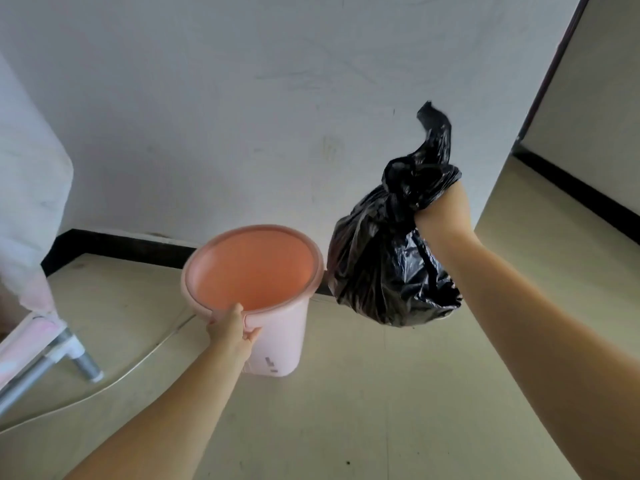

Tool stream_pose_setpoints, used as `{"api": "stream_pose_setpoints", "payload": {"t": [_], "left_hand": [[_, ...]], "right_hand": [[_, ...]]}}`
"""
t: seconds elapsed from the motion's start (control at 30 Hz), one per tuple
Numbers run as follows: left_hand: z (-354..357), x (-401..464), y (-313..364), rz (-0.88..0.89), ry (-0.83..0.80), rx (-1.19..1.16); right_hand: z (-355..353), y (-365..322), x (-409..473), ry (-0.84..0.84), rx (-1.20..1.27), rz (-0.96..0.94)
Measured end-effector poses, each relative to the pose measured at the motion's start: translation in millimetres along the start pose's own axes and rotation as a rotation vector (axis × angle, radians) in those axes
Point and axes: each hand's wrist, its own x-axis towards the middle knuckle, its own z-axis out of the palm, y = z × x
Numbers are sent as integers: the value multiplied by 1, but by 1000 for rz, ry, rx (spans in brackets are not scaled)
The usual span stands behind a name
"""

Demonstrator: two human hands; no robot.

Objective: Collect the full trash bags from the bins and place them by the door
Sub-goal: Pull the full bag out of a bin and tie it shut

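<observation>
A pink plastic bin (277, 334) stands on the floor by the wall, tilted a little toward me, with nothing inside it. My left hand (232, 329) grips its near rim. A full black trash bag (384, 268), tied at the top, hangs in the air to the right of the bin and clear of it. My right hand (441, 211) is closed around the bag's knotted neck, and the loose end of the bag sticks up above my fist.
A white wall with a black skirting (114, 242) runs behind the bin. At the left stands a pink-covered frame with a metal leg (83, 362), and a thin cable (145, 358) lies on the floor. A wall corner (512, 161) opens to the right.
</observation>
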Motion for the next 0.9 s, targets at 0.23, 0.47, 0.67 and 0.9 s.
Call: {"api": "stream_pose_setpoints", "payload": {"t": [0.23, 0.47, 0.67, 0.9], "left_hand": [[9, -4, -4, -4, -29, -16], [2, -6, 2, 3, -98, 70], [7, -38, -18, -31, -93, 310], [19, -118, -39, 470, -873, 1222]], "right_hand": [[37, 78, -58, -267, -152, 139], [71, 145, -118, -635, -375, 255], [84, 160, -117, -683, -288, 302], [71, 130, -107, -659, -131, 141]]}}
